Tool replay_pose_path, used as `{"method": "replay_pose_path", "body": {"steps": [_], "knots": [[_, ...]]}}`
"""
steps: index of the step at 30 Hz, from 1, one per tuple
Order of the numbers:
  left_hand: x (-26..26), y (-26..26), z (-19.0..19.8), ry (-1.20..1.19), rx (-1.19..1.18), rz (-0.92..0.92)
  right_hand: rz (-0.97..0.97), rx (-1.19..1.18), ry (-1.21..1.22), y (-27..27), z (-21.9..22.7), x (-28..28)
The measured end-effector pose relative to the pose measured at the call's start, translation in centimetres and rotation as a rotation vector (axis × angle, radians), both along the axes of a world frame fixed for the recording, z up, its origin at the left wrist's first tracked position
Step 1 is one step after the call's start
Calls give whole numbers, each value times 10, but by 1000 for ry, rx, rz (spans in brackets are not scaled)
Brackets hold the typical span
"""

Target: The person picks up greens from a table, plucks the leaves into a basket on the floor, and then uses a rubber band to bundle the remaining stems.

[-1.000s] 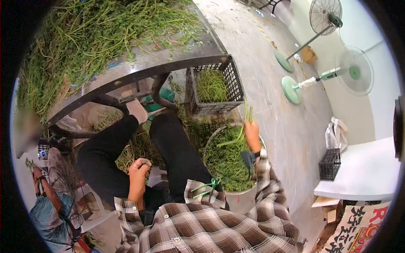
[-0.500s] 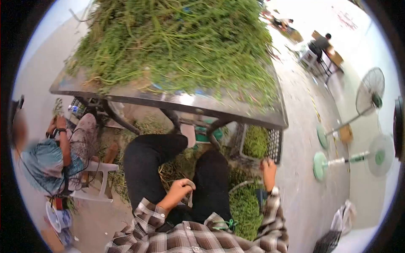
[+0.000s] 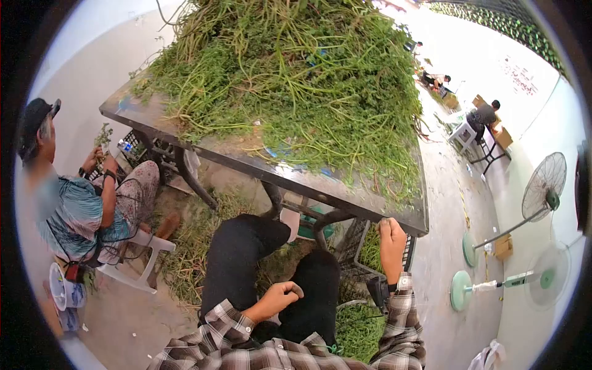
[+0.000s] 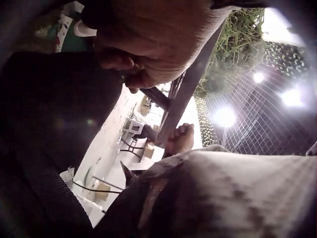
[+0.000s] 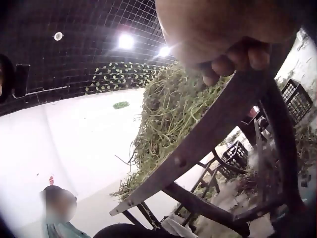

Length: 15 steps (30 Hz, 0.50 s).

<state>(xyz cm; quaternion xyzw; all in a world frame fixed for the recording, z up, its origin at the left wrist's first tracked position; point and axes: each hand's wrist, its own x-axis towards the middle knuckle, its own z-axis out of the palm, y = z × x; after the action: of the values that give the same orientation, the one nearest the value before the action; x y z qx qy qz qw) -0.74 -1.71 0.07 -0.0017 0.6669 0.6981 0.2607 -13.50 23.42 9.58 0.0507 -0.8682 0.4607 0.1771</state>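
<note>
A big heap of leafy green stems (image 3: 290,80) covers the dark metal table (image 3: 333,196). My right hand (image 3: 392,250) is at the table's front right corner, with its fingers curled close by the edge and no stem showing in them. In the right wrist view its fingertips (image 5: 237,58) overlap the table rim. My left hand (image 3: 274,301) hangs loosely curled over my lap, close to the right knee, and nothing shows in it. Below the right forearm stands a tub of cut greens (image 3: 361,330).
Under the table's right end stands a black crate (image 3: 357,246) with green stems. A green basin (image 3: 314,225) sits behind the table legs. Loose stems (image 3: 191,265) litter the floor. A person (image 3: 80,197) sits at the left on a white chair (image 3: 145,262). Fans (image 3: 461,290) stand at the right.
The green stems have left my right hand, and it has moved from over the tub up to the table corner. My view has swung left and up; the left hand stays over the lap.
</note>
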Motion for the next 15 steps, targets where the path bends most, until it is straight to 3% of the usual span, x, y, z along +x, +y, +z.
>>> {"method": "replay_pose_path", "body": {"steps": [2,4,7,11,15], "knots": [[-8,-3,7,23,23,19,18,-5,-2,-8,1,-11],[-23,-7,15,301,38,36,13,21,-14,-14,4,-21],[-50,-16,41,383,47,110,-12,89,20,-19,5,-31],[-74,-25,63,384,43,175,-23,183,21,-15,1,-39],[-78,-12,43,346,72,161,80,110,-91,-19,24,-45]]}}
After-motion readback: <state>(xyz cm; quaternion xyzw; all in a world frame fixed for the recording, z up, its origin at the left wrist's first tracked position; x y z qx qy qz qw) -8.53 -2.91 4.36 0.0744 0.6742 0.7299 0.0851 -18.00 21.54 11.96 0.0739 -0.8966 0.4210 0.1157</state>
